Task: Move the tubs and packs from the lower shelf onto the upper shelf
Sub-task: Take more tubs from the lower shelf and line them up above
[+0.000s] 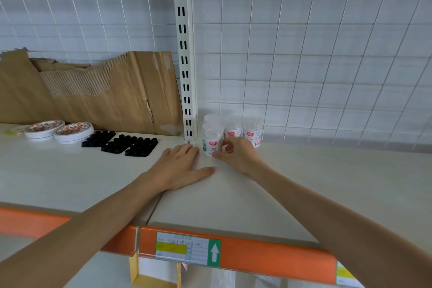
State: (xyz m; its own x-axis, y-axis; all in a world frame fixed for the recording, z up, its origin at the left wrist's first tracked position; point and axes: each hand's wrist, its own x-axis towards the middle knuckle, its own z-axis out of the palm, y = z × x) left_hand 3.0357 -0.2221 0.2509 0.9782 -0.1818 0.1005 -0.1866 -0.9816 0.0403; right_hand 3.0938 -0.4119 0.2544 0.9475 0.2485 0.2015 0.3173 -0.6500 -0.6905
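Right hand (236,154) pinching front tub (211,139) just right of upright post (185,54), left hand (182,166) flat on upper shelf (327,182) before post, fingers together, thumb splayed

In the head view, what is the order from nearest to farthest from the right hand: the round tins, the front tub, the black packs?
1. front tub: right at the fingertips of the right hand.
2. black packs: to the left, beyond the left hand.
3. round tins: farthest, at the far left.
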